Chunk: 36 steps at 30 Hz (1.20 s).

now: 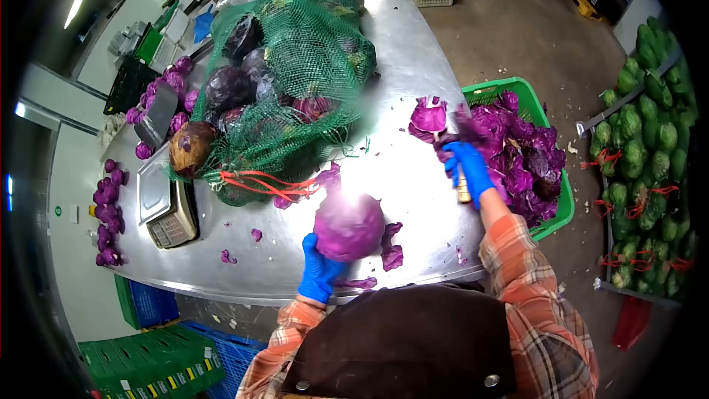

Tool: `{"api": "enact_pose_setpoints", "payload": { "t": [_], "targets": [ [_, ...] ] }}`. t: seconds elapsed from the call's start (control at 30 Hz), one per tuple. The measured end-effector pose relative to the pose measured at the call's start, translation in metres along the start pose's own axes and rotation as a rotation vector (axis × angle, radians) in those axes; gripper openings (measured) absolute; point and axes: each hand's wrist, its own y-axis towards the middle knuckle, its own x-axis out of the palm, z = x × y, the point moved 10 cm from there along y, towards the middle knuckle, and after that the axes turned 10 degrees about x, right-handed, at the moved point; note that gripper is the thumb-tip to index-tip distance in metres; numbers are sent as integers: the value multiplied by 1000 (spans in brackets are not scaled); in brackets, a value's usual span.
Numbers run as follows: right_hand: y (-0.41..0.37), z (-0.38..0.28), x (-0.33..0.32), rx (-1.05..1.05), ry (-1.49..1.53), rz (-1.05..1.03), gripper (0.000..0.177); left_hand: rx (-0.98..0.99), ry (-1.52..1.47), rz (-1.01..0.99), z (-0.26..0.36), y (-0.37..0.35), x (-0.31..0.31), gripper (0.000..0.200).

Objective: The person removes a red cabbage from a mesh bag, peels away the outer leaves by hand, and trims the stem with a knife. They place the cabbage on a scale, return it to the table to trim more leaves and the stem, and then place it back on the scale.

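Note:
A round red cabbage (348, 227) rests on the metal table near its front edge. My left hand (319, 270), in a blue glove, is curled against the cabbage's lower left side and steadies it. My right hand (467, 165), also gloved in blue, is closed around a knife with a wooden handle (463, 188); its blade is mostly hidden. Loose purple leaves (428, 118) lie just beyond the right hand, and a blurred leaf is beside it. Torn leaves (394, 247) lie right of the cabbage. A green crate (567, 203) full of cabbage leaves stands at the table's right edge.
A green mesh sack (310, 52) of red cabbages fills the back of the metal table (413, 37). A weighing scale (170, 214) stands at left, with several purple cabbages (108, 210) along the edge. Sacks of green vegetables (642, 155) stand far right.

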Motion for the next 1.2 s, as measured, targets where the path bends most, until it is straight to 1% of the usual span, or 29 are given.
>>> {"api": "enact_pose_setpoints", "payload": {
  "t": [0.03, 0.07, 0.1, 0.13, 0.17, 0.2, 0.23, 0.27, 0.3, 0.37, 0.4, 0.47, 0.5, 0.53, 0.6, 0.63, 0.67, 0.7, 0.77, 0.8, 0.87, 0.9, 0.97, 1.0, 1.03, 1.07, 1.1, 1.2],
  "targets": [
    [-17, -19, -28, -106, -88, 181, 10, 96, 239, -85, 11, 7, 11, 87],
    [-24, -22, -32, -118, -137, 161, 9, 190, 479, -170, 20, 14, 30, 90],
    [-34, -22, -37, -131, -183, 146, 16, 283, 720, -258, 25, 18, 53, 93],
    [-56, -21, -13, -206, -289, 49, 27, 257, 795, -233, 21, 19, 69, 102],
    [-76, -7, 14, -159, -333, -47, 41, 300, 920, -289, 13, 26, 74, 108],
    [-85, 20, 33, -98, -398, -121, 41, 336, 1041, -337, 1, 32, 73, 110],
    [-108, 32, 60, -31, -523, -185, 46, 374, 1165, -388, -10, 36, 76, 111],
    [-138, 25, 89, -86, -570, -285, 49, 435, 1178, -448, -14, 37, 90, 115],
    [-148, 18, 95, -192, -711, -226, 51, 472, 1262, -445, -15, 40, 93, 116],
    [-145, 8, 96, -638, -807, -179, 50, 555, 1429, -416, -16, 41, 96, 119],
    [-143, 11, 90, -676, -865, -166, 51, 557, 1449, -371, -15, 43, 94, 124],
    [-152, 1, 92, -750, -976, -141, 53, 462, 1318, -320, -21, 43, 104, 125],
    [-152, -1, 94, -709, -992, -135, 53, 415, 1252, -298, -22, 43, 106, 126],
    [-154, -3, 97, -667, -1009, -130, 54, 493, 1418, -313, -20, 46, 104, 126],
    [-152, -2, 105, -547, -1060, -152, 55, 477, 1387, -338, -25, 48, 103, 125],
    [-151, -2, 106, -500, -1101, -131, 55, 470, 1372, -350, -26, 49, 104, 125],
    [-149, -2, 106, -450, -1141, -111, 54, 396, 1383, -358, -28, 48, 110, 123],
    [-147, -1, 106, -399, -1182, -93, 54, 379, 1436, -341, -27, 51, 109, 122],
    [-143, -7, 108, -381, -1186, -68, 51, 341, 1537, -307, -28, 55, 104, 121],
    [-142, -9, 106, -370, -1187, -53, 49, 358, 1539, -292, -27, 54, 106, 120],
    [-139, -13, 109, -431, -1191, -59, 44, 398, 1544, -272, -27, 51, 114, 119],
    [-134, -15, 108, -466, -1188, -58, 42, 427, 1592, -288, -31, 52, 115, 120],
    [-82, -16, 78, -375, -1168, 61, 36, 484, 1692, -325, -42, 46, 109, 121],
    [-78, -34, 68, -450, -1182, 96, 35, 593, 1838, -418, -43, 28, 132, 122],
    [-82, -43, 73, -622, -1289, 121, 36, 562, 1791, -434, -45, 23, 136, 122],
    [-65, -27, 55, -319, -1017, 75, 34, 517, 1679, -411, -45, 26, 125, 121],
    [-56, -5, 42, -29, -742, 25, 36, 477, 1562, -379, -45, 28, 114, 121],
    [-38, 18, 28, 98, -417, 26, 40, 554, 1450, -257, -26, 19, 94, 121]
  ]
}}
